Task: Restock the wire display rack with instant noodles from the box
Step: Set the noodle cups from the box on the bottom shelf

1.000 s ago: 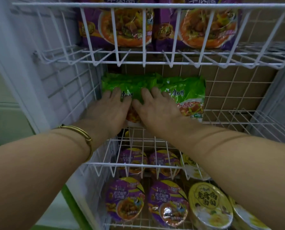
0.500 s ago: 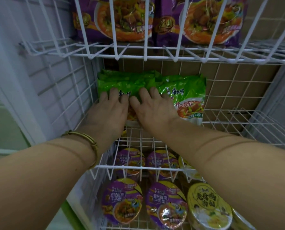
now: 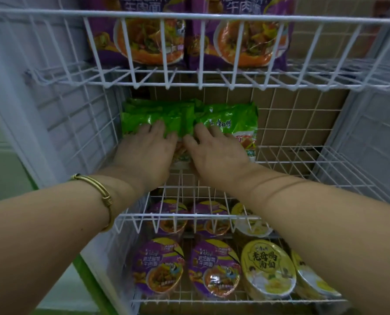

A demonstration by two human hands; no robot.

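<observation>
The left hand [image 3: 148,153] and right hand [image 3: 214,151], fingers flat, press green instant noodle packets [image 3: 232,119] into the middle wire shelf [image 3: 303,160], back-left; room remains rightward, so restocking seems partly done.

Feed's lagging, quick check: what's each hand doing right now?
Left hand: open, fingers flat against the green noodle packets.
Right hand: open, pressing the same packets.

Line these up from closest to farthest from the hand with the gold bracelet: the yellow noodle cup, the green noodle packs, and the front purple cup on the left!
1. Green noodle packs: middle shelf, touched by the left hand.
2. Front-left purple cup: lower shelf, below that hand.
3. Yellow noodle cup: lower shelf, farther off to the right.
</observation>
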